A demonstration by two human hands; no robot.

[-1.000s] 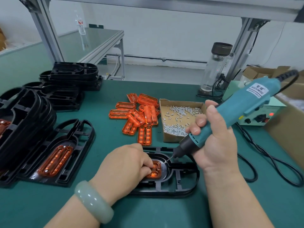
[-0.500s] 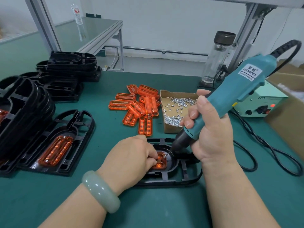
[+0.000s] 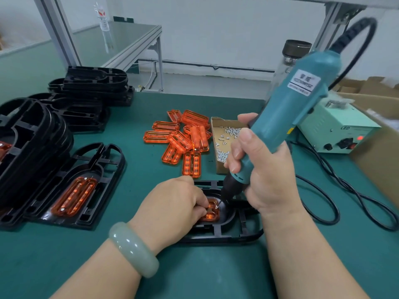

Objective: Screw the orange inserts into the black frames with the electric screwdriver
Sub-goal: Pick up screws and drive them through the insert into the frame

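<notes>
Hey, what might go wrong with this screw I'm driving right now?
The left hand's fingers pinch the orange insert right beside the electric screwdriver tip; a slip could jab them. The driver leans, so the screw may go in crooked. Its cable loops nearby and may tug the tool.

I am reading very little here. On the pale green power box (image 3: 336,128) sitting at the far right of the table, the letters "LED" are showing in dark print on its front face, just above the red lamp. On the electric screwdriver (image 3: 287,113) that my right hand (image 3: 262,169) is holding, a white label (image 3: 303,83) is sitting on the upper body; I am seeing lines of print on it, but it is blurring too much for me to read. A bottle (image 3: 103,17) far left is carrying a red-and-white label, also unreadable.
</notes>
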